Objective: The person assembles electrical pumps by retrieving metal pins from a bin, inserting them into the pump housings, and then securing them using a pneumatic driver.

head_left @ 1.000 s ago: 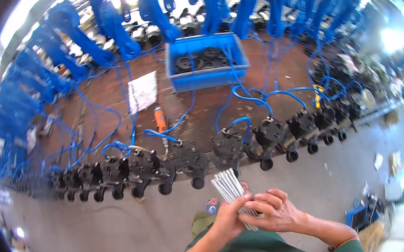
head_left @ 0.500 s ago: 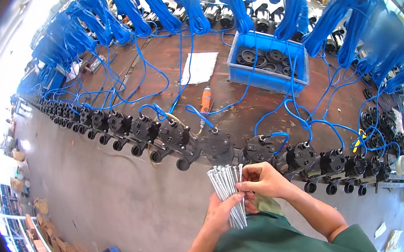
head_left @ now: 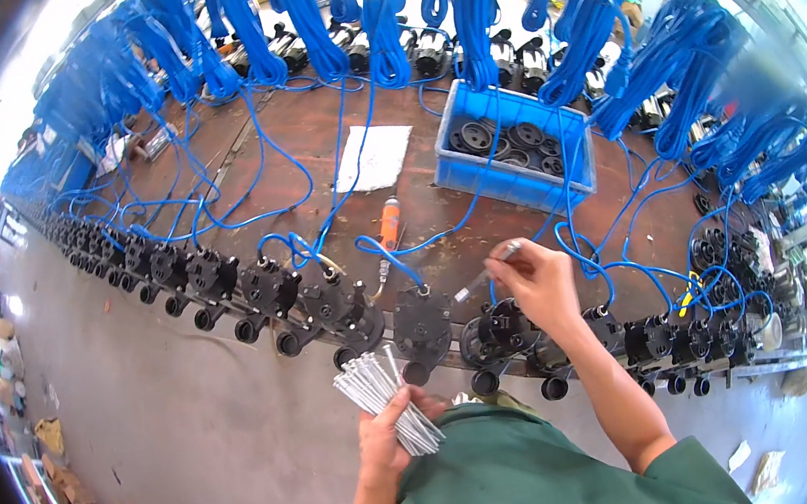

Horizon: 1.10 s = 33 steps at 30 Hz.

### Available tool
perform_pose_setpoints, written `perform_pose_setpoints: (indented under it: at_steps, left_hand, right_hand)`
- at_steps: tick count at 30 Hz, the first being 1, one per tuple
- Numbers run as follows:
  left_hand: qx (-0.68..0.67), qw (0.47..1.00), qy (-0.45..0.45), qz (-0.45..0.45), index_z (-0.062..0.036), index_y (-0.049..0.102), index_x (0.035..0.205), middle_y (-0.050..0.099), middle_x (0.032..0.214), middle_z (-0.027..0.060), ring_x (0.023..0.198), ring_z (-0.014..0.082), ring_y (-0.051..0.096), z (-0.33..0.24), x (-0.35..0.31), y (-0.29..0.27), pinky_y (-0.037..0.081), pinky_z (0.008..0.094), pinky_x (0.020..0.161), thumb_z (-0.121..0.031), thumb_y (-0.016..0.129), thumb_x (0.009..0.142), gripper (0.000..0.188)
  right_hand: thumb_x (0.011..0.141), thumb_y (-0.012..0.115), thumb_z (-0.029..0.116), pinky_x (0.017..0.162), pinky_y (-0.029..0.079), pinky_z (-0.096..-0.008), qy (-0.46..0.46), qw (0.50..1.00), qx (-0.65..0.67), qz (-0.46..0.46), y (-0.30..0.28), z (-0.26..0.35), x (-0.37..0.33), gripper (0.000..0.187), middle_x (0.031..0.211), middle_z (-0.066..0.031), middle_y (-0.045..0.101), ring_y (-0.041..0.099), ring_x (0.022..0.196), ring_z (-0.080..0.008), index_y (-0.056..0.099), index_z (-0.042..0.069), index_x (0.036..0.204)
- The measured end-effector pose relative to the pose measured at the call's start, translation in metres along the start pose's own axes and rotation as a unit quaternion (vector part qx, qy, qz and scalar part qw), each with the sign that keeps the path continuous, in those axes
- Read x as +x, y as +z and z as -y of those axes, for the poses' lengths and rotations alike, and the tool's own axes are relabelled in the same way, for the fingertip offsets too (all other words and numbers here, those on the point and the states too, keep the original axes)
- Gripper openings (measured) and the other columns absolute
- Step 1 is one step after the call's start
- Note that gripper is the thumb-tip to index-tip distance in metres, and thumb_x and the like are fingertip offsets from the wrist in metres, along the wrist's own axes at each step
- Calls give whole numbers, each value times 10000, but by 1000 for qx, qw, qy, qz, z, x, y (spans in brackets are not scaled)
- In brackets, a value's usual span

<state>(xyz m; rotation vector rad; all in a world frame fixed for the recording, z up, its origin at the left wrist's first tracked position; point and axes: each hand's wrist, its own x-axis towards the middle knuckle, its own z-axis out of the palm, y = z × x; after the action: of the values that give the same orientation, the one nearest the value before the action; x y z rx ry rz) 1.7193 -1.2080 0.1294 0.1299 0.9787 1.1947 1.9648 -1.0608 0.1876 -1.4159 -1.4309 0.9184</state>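
My left hand is closed around a bundle of long silver bolts, heads upward, in front of my body. My right hand is raised over the table's near edge, pinching a long bolt at one end; whether it is one or more I cannot tell. The bolt's other end slants down to the left, near a round black pump housing with a blue cable on top. That housing stands in a row along the edge; another black housing sits to its right, partly behind my right arm.
On the brown table lie an orange power screwdriver, a white sheet and trailing blue cables. A blue crate holds black round parts. Coiled blue cables hang along the far side. Yellow-handled pliers lie at right.
My right hand has left the bundle and moved up and right over the table with a bolt. My left hand has shifted left with the bundle, which now tilts more.
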Motion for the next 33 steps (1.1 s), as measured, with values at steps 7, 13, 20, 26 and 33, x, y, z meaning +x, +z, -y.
perform_pose_setpoints:
  at_steps: [7,13,20,26,33]
  left_hand:
    - [-27,999,-12,-45,9,573,1199,707,961,206,810,292,689,-10,5,0,615,473,780,-86,630,976,250]
    - [3,1000,9,-1,13,594,1137,706,967,202,752,246,671,-16,9,8,585,395,689,-97,660,954,224]
    - [-4,998,34,43,23,617,1103,691,871,153,686,244,681,-21,-7,26,595,378,632,-68,701,910,230]
    - [14,999,35,28,24,627,1100,715,919,188,736,276,717,-22,-11,25,614,372,641,-43,674,926,193]
    - [-61,990,126,-10,43,628,1102,691,843,136,707,257,690,-22,7,-17,605,392,664,-112,654,966,208]
  right_hand:
    - [886,684,-21,660,551,-294,-56,995,-62,51,26,-20,26,61,790,-108,716,704,718,-161,660,-26,942]
    - [813,723,69,642,510,-464,-253,927,-221,168,29,-26,18,168,793,-161,656,662,740,-384,647,16,953]
    - [782,841,149,638,522,-283,-8,964,-37,263,50,56,-40,528,912,-82,698,617,696,-115,614,-20,1228]
    - [850,809,115,675,520,-241,150,887,100,425,58,40,-16,289,774,-20,692,632,732,-58,658,-19,1057]
    - [899,724,80,560,487,-283,-157,978,-70,118,78,61,40,116,692,-127,701,664,574,-153,647,8,947]
